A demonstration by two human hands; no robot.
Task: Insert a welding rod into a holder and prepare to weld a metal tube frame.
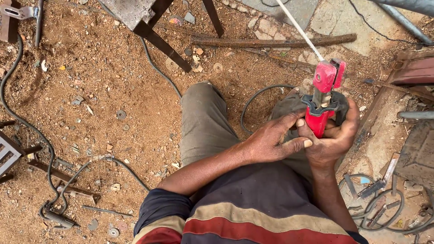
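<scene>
You're gripping the red plastic-handled welding electrode holder (322, 106) w/ your right hand (332, 135) wrapped shut round its grip, long axis pointing up/far, thin white rod (298, 31) running far-left from its clamp, while your left hand (271, 140) is touching the grip's near-left side, fingers partly curled.

Even, soft daylight fell from above on the reddish dirt ground (90, 90); shadows were faint, glare absent, focus sharp, with slight bending toward the edges.
</scene>
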